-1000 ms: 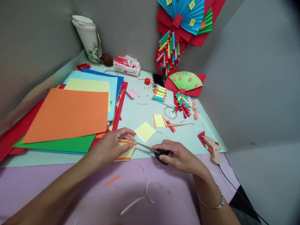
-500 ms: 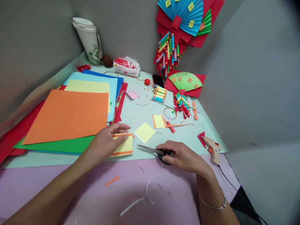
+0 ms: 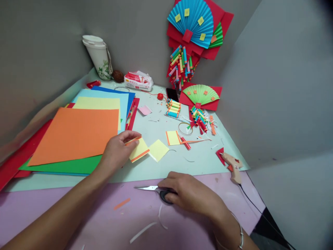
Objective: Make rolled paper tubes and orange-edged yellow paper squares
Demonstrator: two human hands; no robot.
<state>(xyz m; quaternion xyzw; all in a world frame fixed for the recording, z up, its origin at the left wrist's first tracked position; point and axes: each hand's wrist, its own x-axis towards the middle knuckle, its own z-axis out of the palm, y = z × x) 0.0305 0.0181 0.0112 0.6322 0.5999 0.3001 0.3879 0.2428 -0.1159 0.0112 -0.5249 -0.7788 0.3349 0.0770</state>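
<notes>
My left hand (image 3: pixel 117 150) pinches a small yellow paper square with orange edge strips (image 3: pixel 139 150), held just above the pale green mat, beside the stack of coloured sheets (image 3: pixel 78 133). My right hand (image 3: pixel 187 194) rests on the pink surface with its fingers closed over the black handles of a pair of scissors (image 3: pixel 153 189); the blades point left and lie flat. A plain yellow square (image 3: pixel 158 150) lies just right of the held piece. Another yellow piece with an orange edge (image 3: pixel 172 137) lies farther back.
A glue gun (image 3: pixel 232 166) with its cord lies at the right. Rolled paper tubes (image 3: pixel 173 107), a green paper fan (image 3: pixel 200 95), a tape ring (image 3: pixel 185 127) and scraps lie at the back. A white cup (image 3: pixel 99 57) and tissue pack (image 3: pixel 138 81) stand by the wall.
My left hand carried the yellow-and-orange piece away from the scissors, up and toward the paper stack. My right hand pulled the scissors back and lowered them onto the pink surface.
</notes>
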